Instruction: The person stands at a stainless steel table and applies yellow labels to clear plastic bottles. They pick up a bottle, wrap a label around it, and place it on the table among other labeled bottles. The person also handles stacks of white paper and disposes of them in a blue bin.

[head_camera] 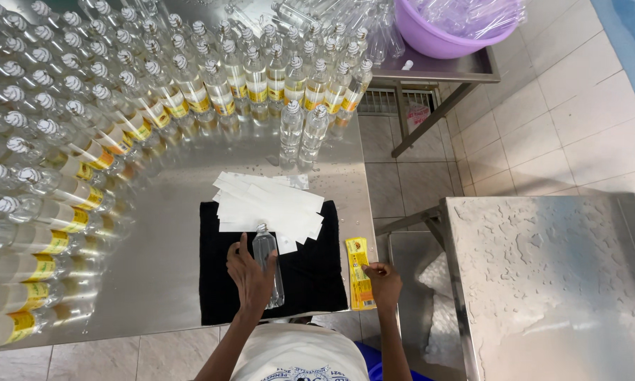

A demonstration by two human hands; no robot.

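My left hand (249, 276) grips a clear plastic bottle (267, 262) lying on a black cloth (317, 271) on the steel table. My right hand (383, 281) pinches the lower end of a yellow label strip (359, 271) that lies at the table's right edge beside the cloth. A loose pile of white backing strips (268, 206) lies across the cloth's far edge, just beyond the bottle's cap.
Many capped, yellow-labelled bottles (85, 141) crowd the steel table (162, 212) at left and back. Two unlabelled bottles (302, 134) stand apart. A purple basin (444, 35) of empty bottles sits on a back shelf. A wet steel surface (550, 275) lies to the right.
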